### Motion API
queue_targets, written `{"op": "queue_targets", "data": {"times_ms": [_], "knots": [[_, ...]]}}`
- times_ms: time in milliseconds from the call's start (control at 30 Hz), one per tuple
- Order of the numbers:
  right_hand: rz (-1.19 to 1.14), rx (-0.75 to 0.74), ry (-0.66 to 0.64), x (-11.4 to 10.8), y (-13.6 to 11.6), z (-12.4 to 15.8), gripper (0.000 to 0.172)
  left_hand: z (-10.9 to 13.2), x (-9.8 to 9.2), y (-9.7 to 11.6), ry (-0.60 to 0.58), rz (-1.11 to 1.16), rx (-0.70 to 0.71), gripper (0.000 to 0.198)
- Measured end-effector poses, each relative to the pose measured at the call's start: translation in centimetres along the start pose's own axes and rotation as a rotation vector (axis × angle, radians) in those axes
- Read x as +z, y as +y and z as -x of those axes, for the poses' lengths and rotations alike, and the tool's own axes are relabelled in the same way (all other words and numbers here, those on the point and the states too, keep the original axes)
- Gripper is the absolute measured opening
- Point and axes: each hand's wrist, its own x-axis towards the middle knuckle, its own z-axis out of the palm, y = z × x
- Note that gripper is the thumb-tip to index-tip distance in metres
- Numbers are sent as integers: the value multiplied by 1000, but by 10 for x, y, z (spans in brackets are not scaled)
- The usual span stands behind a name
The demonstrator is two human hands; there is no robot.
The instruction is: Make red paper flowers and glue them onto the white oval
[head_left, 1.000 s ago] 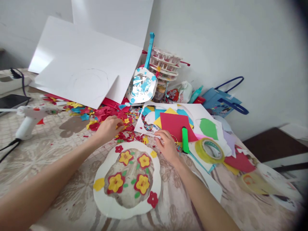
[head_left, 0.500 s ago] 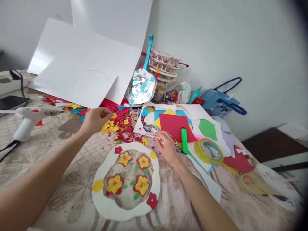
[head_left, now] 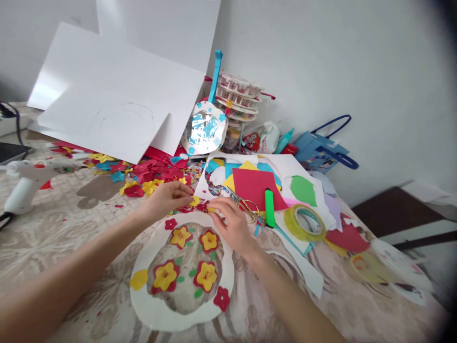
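Note:
My left hand (head_left: 171,197) is closed in a pinch, with a small yellow paper flower (head_left: 194,201) at its fingertips. Close by on the right, my right hand (head_left: 232,224) has thumb and forefinger drawn together at another small yellow piece (head_left: 211,209), partly hidden by the fingers. Both hands are just above the far rim of a white scalloped ring (head_left: 143,305) with a clear middle. Yellow-on-red flowers (head_left: 166,275) and small green leaves decorate the middle. A red flower (head_left: 222,298) and a yellow one (head_left: 139,279) sit on the rim.
Red and yellow paper cutouts (head_left: 157,169) are heaped behind my hands. Gold-handled scissors (head_left: 250,209), a green cutter (head_left: 269,207), tape (head_left: 305,222) and coloured paper (head_left: 255,186) lie right. A glue gun (head_left: 24,183) stands left; white boards (head_left: 107,90) lean behind.
My left hand has moved right and nearer from the heap, now with a yellow flower at its fingertips. My right hand has shifted left to a loose yellow piece, uncovering the scissors. The view shifted slightly.

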Motion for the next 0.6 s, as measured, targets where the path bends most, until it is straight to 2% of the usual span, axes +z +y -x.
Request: {"op": "queue_targets", "data": {"times_ms": [200, 400, 600], "knots": [[52, -63, -76, 6, -5, -3, 26, 7, 15, 1, -107, 206, -80, 30], [44, -57, -75, 6, -1, 2, 23, 14, 22, 7, -185, 443, -229, 27], [-19, -17, -47, 6, 0, 5, 24, 15, 21, 9, -265, 438, -224, 27]]}}
